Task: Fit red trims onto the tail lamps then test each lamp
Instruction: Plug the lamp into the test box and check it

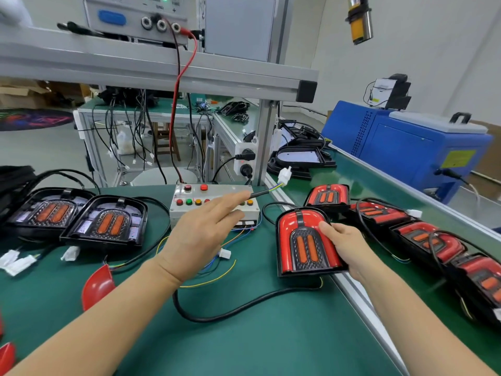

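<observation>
Tail lamp [306, 242] with red trim fitted sits at the desk [271, 343] edge, right hand [345, 248] clamped on its side; looks rigid, light, glossy, so edges suit best. Left hand [200, 232] pinches its cable [260, 193].

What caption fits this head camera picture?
Right hand holds a red-trimmed tail lamp; left hand holds its cable over the button box.

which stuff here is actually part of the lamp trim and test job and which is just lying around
Part of the job:
- trimmed lamp gripped by the right hand
- its cable plug, cable pinched by the left hand
- button test box
- two untrimmed lamps
- loose red trim
- finished lamps

Lying about:
- blue machine
- power supply
- socket strip
</observation>
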